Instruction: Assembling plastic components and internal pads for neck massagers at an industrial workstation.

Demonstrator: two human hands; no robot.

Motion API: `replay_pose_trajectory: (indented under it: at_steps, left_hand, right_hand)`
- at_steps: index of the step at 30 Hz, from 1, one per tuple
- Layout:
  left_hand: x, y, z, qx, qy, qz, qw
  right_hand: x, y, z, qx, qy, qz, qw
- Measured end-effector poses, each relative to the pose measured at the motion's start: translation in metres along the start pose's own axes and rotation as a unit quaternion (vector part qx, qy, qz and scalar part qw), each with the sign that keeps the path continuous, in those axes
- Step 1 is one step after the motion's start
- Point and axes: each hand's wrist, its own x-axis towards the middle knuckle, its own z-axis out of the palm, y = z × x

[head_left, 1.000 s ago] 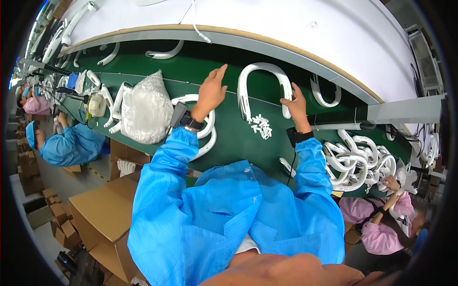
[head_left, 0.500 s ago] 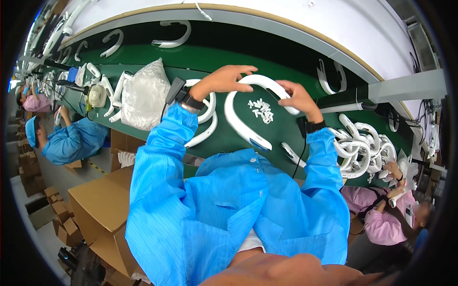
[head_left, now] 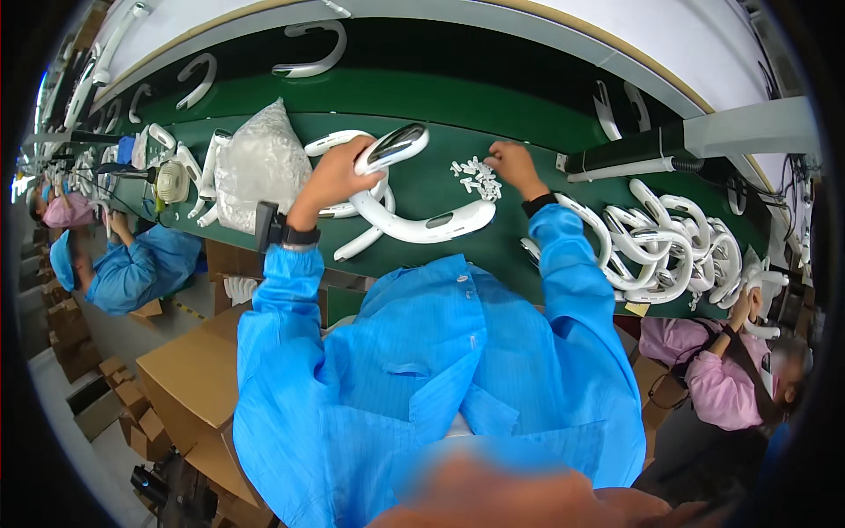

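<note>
My left hand (head_left: 339, 183) is closed around one arm of a white, U-shaped neck fan (head_left: 422, 229), holding it tilted above the green bench. A glossy, dark oval end faces up near my thumb, and the curve swings down to the right. At the right edge of a small heap of white plastic pieces (head_left: 478, 182), my right hand (head_left: 518, 169) has its fingers pinched together. Whatever lies between those fingertips is hidden. Behind and below my left hand, more white curved fans (head_left: 359, 249) rest on the bench, partly covered by the held one.
A clear bag of white pieces (head_left: 262, 167) stands left of my hand. To the right are a pile of white fans (head_left: 673, 246) and a dark bracket with a white tube (head_left: 620, 172). Co-workers sit at both sides; a cardboard box (head_left: 198, 365) stands below left.
My right hand has let go of the fan and moved down to the small white pieces. My left hand has lowered and turned the fan, shifting it left.
</note>
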Motion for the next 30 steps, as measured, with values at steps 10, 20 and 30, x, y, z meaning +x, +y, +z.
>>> replay_pose_trajectory:
  at_steps: [10, 20, 30]
  left_hand:
    - [-0.060, -0.016, 0.055, -0.091, 0.086, -0.131, 0.984]
    - [-0.094, -0.017, 0.109, -0.142, 0.130, -0.183, 0.964]
    - [-0.091, -0.041, 0.194, -0.321, 0.219, -0.151, 0.909]
  right_hand:
    - [-0.008, -0.013, 0.042, -0.086, -0.009, 0.017, 0.996]
    - [-0.045, -0.021, -0.014, 0.429, 0.174, 0.156, 0.873]
    - [-0.138, -0.131, -0.006, 0.033, 0.180, -0.160, 0.970]
